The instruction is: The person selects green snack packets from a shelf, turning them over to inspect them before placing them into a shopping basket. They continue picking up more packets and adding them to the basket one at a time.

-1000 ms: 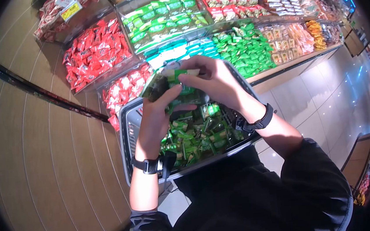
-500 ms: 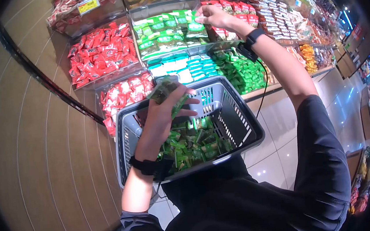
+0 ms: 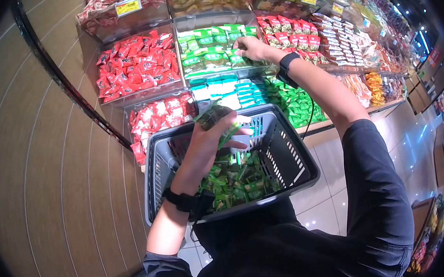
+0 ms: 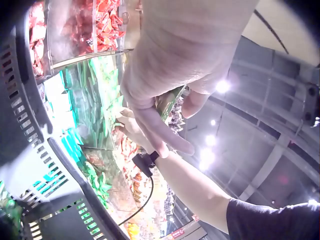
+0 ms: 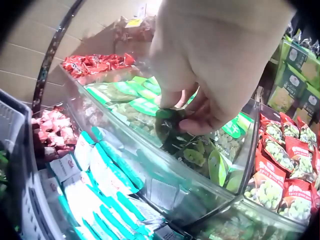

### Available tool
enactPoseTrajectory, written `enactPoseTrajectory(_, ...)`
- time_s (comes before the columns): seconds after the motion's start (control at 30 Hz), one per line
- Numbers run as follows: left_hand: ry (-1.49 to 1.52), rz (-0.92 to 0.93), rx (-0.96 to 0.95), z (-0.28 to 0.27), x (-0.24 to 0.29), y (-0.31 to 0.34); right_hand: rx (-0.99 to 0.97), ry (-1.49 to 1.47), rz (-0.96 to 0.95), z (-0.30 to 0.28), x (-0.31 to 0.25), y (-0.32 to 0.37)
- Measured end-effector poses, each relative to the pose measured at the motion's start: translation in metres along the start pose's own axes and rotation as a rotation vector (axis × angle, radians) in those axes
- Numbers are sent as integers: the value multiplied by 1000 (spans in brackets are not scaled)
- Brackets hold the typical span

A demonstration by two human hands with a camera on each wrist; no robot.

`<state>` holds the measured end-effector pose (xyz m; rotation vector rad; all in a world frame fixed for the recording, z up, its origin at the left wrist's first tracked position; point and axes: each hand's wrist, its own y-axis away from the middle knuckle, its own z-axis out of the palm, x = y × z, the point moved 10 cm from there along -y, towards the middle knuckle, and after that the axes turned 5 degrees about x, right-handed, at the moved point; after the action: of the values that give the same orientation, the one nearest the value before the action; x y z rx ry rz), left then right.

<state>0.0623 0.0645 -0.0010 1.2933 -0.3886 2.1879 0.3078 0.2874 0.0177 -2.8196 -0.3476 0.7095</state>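
Over the grey basket point(image 3: 309, 170), my left hand point(image 3: 201, 143) holds a clear and green snack packet point(image 3: 213, 115) by the thumb side, its other fingers spread. In the left wrist view that hand point(image 4: 175, 65) mostly hides the packet point(image 4: 172, 102). Green-and-white packets point(image 3: 207, 60) fill a clear-walled bin beyond the basket. Inside that bin is my right hand point(image 3: 254, 49); in the right wrist view its curled fingers point(image 5: 197, 107) pinch a dark, shadowed packet point(image 5: 169, 125). Many small green packets point(image 3: 236, 182) lie in the basket.
Red packets point(image 3: 136, 64) fill the bin to the left, red pea packets point(image 3: 289, 32) the one to the right. Blue-white packets point(image 3: 228, 91) and small green ones point(image 3: 292, 100) lie in front. Clear bin walls point(image 5: 150, 150) stand between compartments.
My right hand has left the packet at my left hand and reached into the green-and-white bin, where its fingers now curl lower among the packets. My left hand keeps its packet over the basket.
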Motion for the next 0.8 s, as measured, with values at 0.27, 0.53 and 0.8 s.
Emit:
enactPoseTrajectory(0.27, 112, -52, 37, -8, -9, -4, 206, 161, -33, -12, -4, 7)
enactPoseTrajectory(0.53, -52, 47, 129, -12, 3, -1, 246, 99, 81, -13, 11, 15)
enactPoseTrajectory(0.8, -75, 56, 125, -12, 1, -3, 268, -90, 229, -6, 19, 8)
